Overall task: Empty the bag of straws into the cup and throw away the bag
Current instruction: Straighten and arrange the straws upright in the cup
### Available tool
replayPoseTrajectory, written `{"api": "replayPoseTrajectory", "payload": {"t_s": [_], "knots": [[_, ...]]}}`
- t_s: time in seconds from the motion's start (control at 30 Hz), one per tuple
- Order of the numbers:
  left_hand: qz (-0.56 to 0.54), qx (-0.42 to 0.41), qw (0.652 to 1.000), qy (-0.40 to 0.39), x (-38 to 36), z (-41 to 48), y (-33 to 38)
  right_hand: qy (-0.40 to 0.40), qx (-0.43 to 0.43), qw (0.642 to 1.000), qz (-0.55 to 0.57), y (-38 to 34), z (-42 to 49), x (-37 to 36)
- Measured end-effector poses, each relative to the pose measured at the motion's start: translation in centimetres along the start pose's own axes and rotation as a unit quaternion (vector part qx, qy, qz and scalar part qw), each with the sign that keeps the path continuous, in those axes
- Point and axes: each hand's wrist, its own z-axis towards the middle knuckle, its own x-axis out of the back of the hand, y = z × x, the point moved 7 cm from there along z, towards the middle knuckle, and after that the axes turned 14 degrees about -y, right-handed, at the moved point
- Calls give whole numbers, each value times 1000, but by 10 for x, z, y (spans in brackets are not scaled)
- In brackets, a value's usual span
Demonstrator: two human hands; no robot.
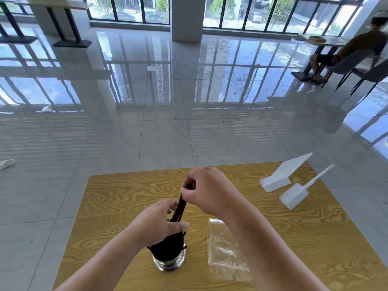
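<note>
My left hand (159, 223) and right hand (206, 190) were both clamped on black straws (181, 203) standing in the steel cup (169, 262); the bag (225, 248) lay empty on the worktop (117, 198) beside it.

Glossy grey tiled floor (147, 133) mirroring tall dark-framed windows (130, 9); white pillar (186, 17); daylight

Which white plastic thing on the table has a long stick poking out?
The nearer white stand, closest to the clear bag. A thin white stick rises from it. The farther white stand carries a broad flat panel instead.
</note>
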Motion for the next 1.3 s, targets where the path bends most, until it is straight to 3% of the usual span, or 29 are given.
{"api": "replayPoseTrajectory", "payload": {"t_s": [0.27, 0.37, 0.43, 0.57, 0.77, 0.9, 1.03, 1.07, 1.13, 1.2, 1.3], "knots": [[-37, -57, 997, 39, 14, 0, 7, 2, 47, 988, 147, 2, -12, 25], [98, -56, 989, 92, 29, -7, 10, -53, 36, 975, 215, 12, -14, 16], [244, -84, 950, 178, 43, -17, 21, -89, 18, 964, 249, 20, -14, 8], [417, -134, 859, 265, 53, -38, 43, -72, -48, 992, 94, 35, -19, -2], [453, -139, 831, 293, 46, -42, 69, -161, -58, 985, 6, 13, -8, -52], [401, -128, 829, 368, 55, -50, 67, -151, -50, 985, 72, 21, -4, -77], [253, -52, 883, 392, 72, -53, 44, -118, -51, 967, 218, 40, -5, -88], [171, -30, 914, 366, 75, -49, 34, -109, -51, 963, 239, 43, -5, -89], [-58, 2, 968, 244, 71, -37, 21, -99, -44, 961, 253, 45, -4, -92], [-254, -23, 962, 96, 51, -25, 22, -88, -40, 964, 246, 42, -2, -93], [-325, -115, 939, 8, 37, -25, 37, -88, -30, 971, 222, 34, 3, -94]]}}
